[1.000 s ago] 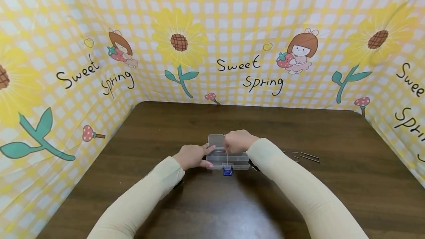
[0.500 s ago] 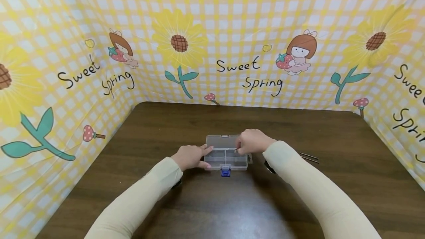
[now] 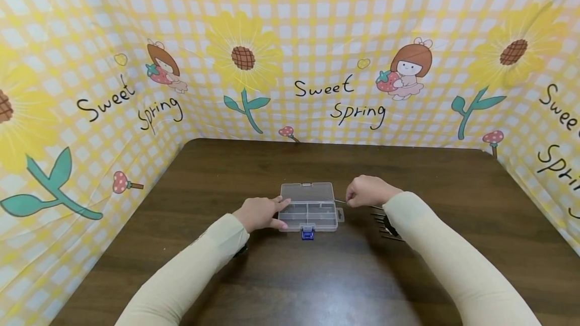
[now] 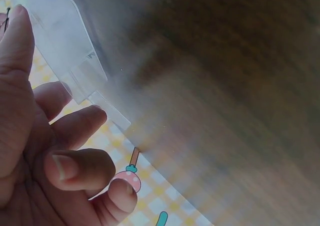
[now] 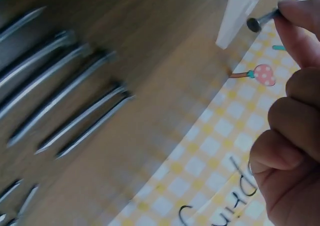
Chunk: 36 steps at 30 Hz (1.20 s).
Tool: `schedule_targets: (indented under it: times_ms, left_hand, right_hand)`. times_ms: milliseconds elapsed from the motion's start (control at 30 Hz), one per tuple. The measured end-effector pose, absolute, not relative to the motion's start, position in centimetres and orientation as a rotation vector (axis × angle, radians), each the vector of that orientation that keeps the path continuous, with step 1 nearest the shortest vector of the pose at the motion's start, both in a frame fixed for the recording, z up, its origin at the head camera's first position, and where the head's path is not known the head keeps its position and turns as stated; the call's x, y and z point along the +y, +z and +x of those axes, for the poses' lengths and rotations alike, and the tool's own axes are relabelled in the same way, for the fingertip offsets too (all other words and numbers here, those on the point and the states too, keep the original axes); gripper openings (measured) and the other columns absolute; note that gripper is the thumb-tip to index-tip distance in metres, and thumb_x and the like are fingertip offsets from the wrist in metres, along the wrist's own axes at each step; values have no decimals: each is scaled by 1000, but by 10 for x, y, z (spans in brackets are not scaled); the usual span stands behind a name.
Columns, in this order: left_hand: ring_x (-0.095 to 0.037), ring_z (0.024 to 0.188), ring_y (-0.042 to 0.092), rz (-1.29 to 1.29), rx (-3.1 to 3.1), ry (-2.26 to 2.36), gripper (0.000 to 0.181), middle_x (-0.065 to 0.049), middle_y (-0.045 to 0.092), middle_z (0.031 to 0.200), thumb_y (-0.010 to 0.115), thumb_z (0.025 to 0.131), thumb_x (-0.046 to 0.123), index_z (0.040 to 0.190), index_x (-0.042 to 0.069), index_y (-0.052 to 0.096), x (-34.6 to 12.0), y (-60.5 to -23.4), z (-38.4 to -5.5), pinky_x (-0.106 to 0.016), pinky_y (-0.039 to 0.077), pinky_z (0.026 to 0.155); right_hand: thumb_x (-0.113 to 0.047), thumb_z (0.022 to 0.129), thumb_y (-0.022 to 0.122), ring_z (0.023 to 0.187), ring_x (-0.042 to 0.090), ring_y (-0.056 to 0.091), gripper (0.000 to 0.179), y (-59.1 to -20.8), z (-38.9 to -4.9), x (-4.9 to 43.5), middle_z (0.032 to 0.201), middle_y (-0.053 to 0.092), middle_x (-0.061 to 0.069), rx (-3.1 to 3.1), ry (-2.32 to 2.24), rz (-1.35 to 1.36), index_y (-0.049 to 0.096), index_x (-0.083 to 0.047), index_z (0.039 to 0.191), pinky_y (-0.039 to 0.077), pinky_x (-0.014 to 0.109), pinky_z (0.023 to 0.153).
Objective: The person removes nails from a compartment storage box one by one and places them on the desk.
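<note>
A clear plastic box (image 3: 323, 228) with divided compartments sits on the table, its lid (image 3: 308, 192) laid back and its blue latch (image 3: 307, 234) at the front. My left hand (image 3: 258, 214) rests against the box's left side, thumb near the front corner and a finger at the hinge; its other fingers are loosely bent in the left wrist view. To the right of the box, my right hand (image 3: 369, 190) pinches a nail (image 5: 265, 19) between thumb and forefinger, the head of the nail towards the right wrist camera. In the head view, the nail's thin shaft points towards the lid's right edge.
Several loose nails (image 5: 62, 98) lie in a row on the brown table (image 3: 226, 170), partly hidden by my right sleeve (image 3: 421, 225) in the head view. A hang tab (image 3: 341, 214) juts from the box's right side. Patterned cloth (image 3: 290, 54) surrounds the table's back and sides.
My right hand has moved right, from over the compartments to beside the box, which uncovers the compartments and lid. The left hand and the box stay almost where they were.
</note>
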<state>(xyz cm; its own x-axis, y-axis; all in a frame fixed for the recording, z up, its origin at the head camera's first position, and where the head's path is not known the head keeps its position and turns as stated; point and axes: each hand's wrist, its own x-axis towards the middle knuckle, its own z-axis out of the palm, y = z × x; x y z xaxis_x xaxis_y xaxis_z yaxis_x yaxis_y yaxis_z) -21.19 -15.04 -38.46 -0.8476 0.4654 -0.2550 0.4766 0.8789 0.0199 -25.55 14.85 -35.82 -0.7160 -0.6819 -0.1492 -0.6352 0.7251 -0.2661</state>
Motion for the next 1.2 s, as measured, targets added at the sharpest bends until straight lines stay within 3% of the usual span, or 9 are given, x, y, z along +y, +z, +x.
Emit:
schedule_targets:
  times_ms: [167, 633, 967, 1200]
  left_hand:
    - [-33, 113, 58, 718, 2800, -37, 76, -6, 44, 146, 64, 81, 53, 147, 21, 42, -151, -385, -215, -34, 39, 51]
    - [-32, 115, 57, 704, 2782, -39, 77, -7, 43, 147, 64, 81, 53, 147, 21, 41, -150, -383, -215, -36, 44, 56]
    - [-32, 115, 57, 718, 2784, -33, 76, -8, 45, 146, 65, 82, 52, 147, 20, 42, -149, -385, -213, -37, 45, 57]
    - [-33, 115, 57, 706, 2782, -29, 76, -8, 44, 146, 64, 82, 52, 147, 21, 42, -148, -384, -213, -36, 44, 56]
  right_hand:
    - [-11, 85, 64, 70, 7, 55, 11, -363, -259, 163, 82, 68, -5, 2682, -272, -1006, 74, -13, 81, 48, 31, 64]
    - [-9, 85, 64, 65, 7, 49, 13, -371, -260, 190, 78, 65, -6, 2648, -278, -959, 72, -12, 76, 44, 29, 60]
    - [-4, 83, 60, 56, 6, 37, 21, -373, -252, 206, 62, 50, -11, 2636, -278, -951, 63, -13, 65, 34, 26, 56]
    - [-3, 81, 60, 58, 6, 39, 18, -374, -247, 221, 65, 54, -10, 2653, -269, -938, 66, -13, 66, 35, 26, 56]
